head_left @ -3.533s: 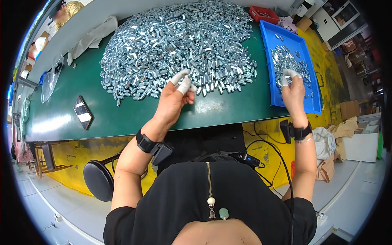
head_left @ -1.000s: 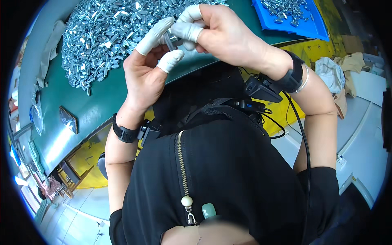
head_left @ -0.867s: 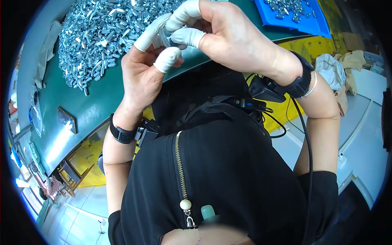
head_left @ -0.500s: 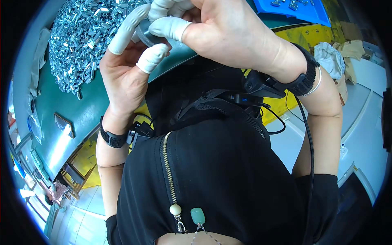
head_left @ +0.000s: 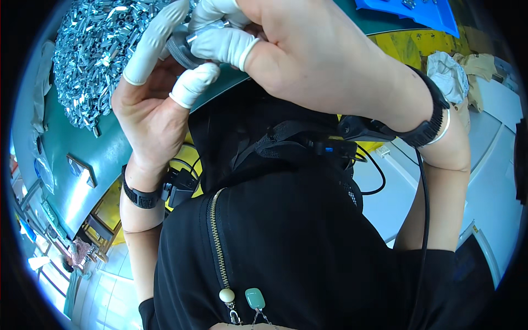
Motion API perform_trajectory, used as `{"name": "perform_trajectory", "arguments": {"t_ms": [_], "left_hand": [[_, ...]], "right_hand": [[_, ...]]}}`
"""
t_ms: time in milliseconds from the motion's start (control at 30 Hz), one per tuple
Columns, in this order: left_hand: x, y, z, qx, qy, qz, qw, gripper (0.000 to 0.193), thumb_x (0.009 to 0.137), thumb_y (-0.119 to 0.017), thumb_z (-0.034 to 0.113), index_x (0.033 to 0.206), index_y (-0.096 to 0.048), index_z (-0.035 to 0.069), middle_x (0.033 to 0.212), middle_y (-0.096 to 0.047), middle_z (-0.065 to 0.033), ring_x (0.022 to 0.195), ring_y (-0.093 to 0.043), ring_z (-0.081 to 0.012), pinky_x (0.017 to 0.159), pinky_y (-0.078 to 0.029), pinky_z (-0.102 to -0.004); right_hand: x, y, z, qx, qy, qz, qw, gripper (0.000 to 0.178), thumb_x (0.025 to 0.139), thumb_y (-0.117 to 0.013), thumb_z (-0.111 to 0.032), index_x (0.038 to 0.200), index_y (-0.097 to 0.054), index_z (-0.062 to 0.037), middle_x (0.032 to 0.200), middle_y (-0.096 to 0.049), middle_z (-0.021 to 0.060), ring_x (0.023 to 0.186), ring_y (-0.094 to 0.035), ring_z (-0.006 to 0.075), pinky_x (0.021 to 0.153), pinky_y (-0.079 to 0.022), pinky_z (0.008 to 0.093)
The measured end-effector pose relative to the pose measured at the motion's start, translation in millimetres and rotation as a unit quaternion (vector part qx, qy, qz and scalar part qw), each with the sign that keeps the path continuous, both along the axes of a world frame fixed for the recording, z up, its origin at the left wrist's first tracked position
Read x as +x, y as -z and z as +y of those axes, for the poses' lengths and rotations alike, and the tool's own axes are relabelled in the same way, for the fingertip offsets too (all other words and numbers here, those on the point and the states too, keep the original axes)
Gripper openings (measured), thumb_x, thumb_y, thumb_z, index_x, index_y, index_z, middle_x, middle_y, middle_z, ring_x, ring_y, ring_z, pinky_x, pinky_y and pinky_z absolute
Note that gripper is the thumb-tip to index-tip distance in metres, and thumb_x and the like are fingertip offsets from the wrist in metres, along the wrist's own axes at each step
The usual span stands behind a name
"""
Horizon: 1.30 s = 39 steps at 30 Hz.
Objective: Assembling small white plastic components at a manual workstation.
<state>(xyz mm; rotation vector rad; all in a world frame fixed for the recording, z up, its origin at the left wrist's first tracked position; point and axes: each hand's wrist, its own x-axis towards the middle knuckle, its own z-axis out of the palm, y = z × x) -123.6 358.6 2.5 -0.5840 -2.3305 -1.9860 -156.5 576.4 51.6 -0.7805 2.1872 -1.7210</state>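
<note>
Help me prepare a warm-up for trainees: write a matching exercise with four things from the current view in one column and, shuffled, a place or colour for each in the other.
Column one
1. Heap of metal pieces
2. Tray
3. Pendant
4. Curved grey piece

Column two
A. Pale green, against the black top
B. Between the left hand and the right hand
C. Silvery, on the green table, upper left
D. Blue, upper right

Pairs: 1-C, 2-D, 3-A, 4-B
</note>
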Motion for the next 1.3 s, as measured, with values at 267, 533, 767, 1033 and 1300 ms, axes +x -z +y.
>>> {"name": "perform_trajectory", "arguments": {"t_ms": [267, 533, 767, 1033, 1300], "left_hand": [[-13, 15, 10, -0.020, 0.013, -0.075, 0.997, 0.059, 0.077, -0.069, 0.006, 0.130, -0.043, 0.002, 0.124, -0.052, -0.0117, 0.109, -0.055, -0.0218, 0.095, -0.043, -0.0358], [-22, 19, 21, -0.003, 0.022, -0.094, 0.995, 0.059, 0.078, -0.068, 0.005, 0.131, -0.041, 0.002, 0.124, -0.053, -0.0124, 0.109, -0.055, -0.0228, 0.097, -0.041, -0.0372], [-21, 33, 12, -0.037, 0.037, -0.094, 0.994, 0.055, 0.079, -0.067, 0.006, 0.128, -0.043, 0.001, 0.121, -0.054, -0.0139, 0.110, -0.054, -0.0259, 0.097, -0.040, -0.0402], [-23, 29, 18, -0.009, 0.003, -0.128, 0.992, 0.050, 0.081, -0.065, 0.006, 0.126, -0.046, 0.001, 0.120, -0.055, -0.0153, 0.111, -0.054, -0.0280, 0.098, -0.039, -0.0438], [-18, 23, 21, 0.041, -0.038, -0.155, 0.986, 0.046, 0.081, -0.065, 0.008, 0.124, -0.048, 0.002, 0.119, -0.056, -0.0143, 0.111, -0.054, -0.0283, 0.098, -0.039, -0.0455]], "right_hand": [[-6, 30, 24, -0.015, 0.026, 0.018, 0.999, 0.024, 0.082, -0.057, -0.010, 0.102, -0.053, 0.0017, 0.074, -0.062, 0.0205, 0.063, -0.063, 0.0275, 0.053, -0.047, 0.0334], [2, 52, 77, -0.010, 0.028, 0.012, 0.999, 0.022, 0.083, -0.056, -0.012, 0.100, -0.054, 0.0011, 0.072, -0.061, 0.0174, 0.062, -0.061, 0.0239, 0.052, -0.045, 0.0313], [11, 75, 76, 0.001, 0.034, -0.001, 0.999, 0.020, 0.085, -0.055, -0.014, 0.099, -0.055, 0.0005, 0.071, -0.060, 0.0147, 0.061, -0.059, 0.0208, 0.052, -0.044, 0.0294], [8, 84, 65, 0.017, 0.040, 0.021, 0.999, 0.019, 0.086, -0.054, -0.015, 0.097, -0.056, -0.0001, 0.069, -0.059, 0.0116, 0.060, -0.057, 0.0172, 0.052, -0.043, 0.0273], [5, 88, 53, 0.033, 0.039, 0.052, 0.997, 0.018, 0.088, -0.054, -0.017, 0.095, -0.057, -0.0007, 0.068, -0.058, 0.0086, 0.059, -0.056, 0.0137, 0.051, -0.042, 0.0253]]}}
